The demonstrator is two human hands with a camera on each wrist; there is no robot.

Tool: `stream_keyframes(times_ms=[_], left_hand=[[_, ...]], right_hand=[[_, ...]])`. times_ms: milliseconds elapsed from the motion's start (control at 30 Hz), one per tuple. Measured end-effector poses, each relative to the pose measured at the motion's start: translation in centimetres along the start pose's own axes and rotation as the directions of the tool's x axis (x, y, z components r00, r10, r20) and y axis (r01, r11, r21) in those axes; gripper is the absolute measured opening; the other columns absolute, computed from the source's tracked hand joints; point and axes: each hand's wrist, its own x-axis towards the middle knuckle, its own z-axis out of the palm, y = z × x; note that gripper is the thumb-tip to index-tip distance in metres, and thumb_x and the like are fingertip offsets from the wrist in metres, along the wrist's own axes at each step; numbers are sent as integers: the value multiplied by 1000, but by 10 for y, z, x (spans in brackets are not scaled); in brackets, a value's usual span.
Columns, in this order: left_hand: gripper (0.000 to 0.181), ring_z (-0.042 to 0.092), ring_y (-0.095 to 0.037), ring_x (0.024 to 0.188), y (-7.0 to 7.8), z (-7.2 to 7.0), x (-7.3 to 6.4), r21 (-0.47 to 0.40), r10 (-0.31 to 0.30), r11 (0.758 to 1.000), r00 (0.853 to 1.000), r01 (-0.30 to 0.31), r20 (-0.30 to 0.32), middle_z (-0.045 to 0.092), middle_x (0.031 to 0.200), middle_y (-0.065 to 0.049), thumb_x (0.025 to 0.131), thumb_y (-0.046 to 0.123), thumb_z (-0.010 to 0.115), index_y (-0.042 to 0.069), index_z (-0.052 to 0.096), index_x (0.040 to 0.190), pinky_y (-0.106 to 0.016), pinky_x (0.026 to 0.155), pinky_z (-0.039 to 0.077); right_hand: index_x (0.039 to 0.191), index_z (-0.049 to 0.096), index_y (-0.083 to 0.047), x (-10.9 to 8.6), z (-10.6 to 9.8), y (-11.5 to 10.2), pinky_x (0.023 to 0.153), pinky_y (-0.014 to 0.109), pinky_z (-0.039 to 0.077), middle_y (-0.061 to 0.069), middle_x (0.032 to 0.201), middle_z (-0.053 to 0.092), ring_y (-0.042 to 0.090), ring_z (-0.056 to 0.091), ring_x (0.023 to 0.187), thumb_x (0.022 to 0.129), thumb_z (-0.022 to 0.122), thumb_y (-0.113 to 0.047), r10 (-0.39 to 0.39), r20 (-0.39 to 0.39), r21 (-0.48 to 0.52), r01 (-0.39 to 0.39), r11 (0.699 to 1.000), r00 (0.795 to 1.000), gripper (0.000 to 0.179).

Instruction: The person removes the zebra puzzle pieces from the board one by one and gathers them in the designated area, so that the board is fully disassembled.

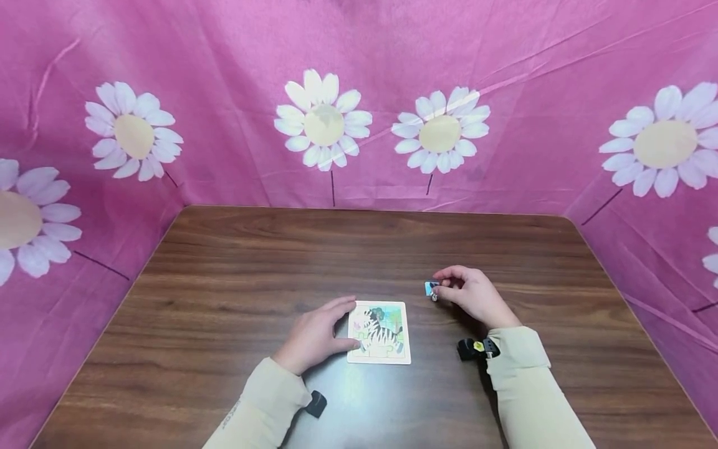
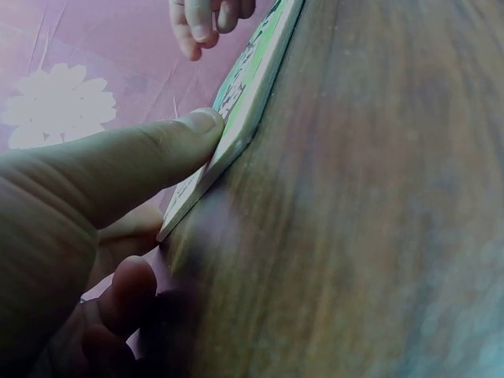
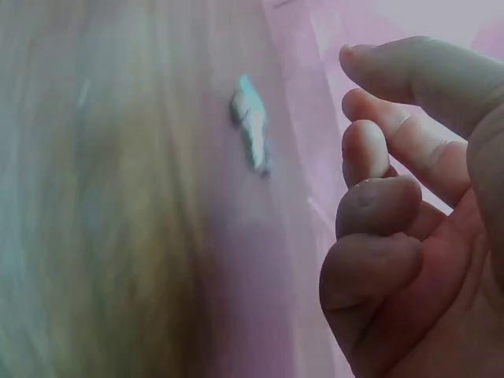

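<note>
Left hand (image 1: 315,332): thumb and fingers spread, touching the zebra puzzle (image 1: 384,335), lower centre of frame. Right hand (image 1: 475,297): fingers bent, pinching nothing; right-wrist view showed a gap to the loose piece (image 1: 430,288), right of centre. Judged best: light pinch by the edges, puzzle braced meanwhile.

Your square, pale-rimmed zebra puzzle (image 1: 380,333) lies flat on the surface (image 1: 252,262), a small blue-and-white piece (image 1: 429,287) apart beyond its far right corner.
</note>
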Motion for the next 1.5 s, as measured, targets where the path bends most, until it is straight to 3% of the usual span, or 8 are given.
stream_keyframes(times_ms=[267,567,1000,1500], left_hand=[[75,53,-22,133,0,-3,4,6,6,1000,1000,-6,7,53,149,4,78,43,84,9,60,140,-47,100,47],[75,52,-20,134,0,-5,8,22,11,1000,1000,-11,2,52,149,5,78,43,84,10,60,140,-47,101,47],[74,53,-22,133,1,-5,3,-5,-6,1000,1000,6,22,51,150,5,79,43,83,10,59,141,-47,101,47],[74,53,-22,132,1,-3,2,9,-16,1000,999,15,30,51,150,6,79,44,83,12,59,141,-50,99,47]], right_hand=[[105,74,-5,2,11,-21,64,25,46,-1,82,63,14,56,73,85,78,-13,-78,46,-14,78,997,996,22],[102,74,-9,2,32,-37,64,25,45,-4,82,62,14,55,72,84,79,-14,-103,110,12,102,995,989,19],[108,72,-3,-4,59,-55,64,25,46,-5,78,59,12,55,71,85,79,-14,-136,277,43,129,991,951,27],[114,70,-3,-4,74,-59,58,24,44,-7,74,57,7,51,63,85,79,-17,-147,286,-55,169,984,947,33]])
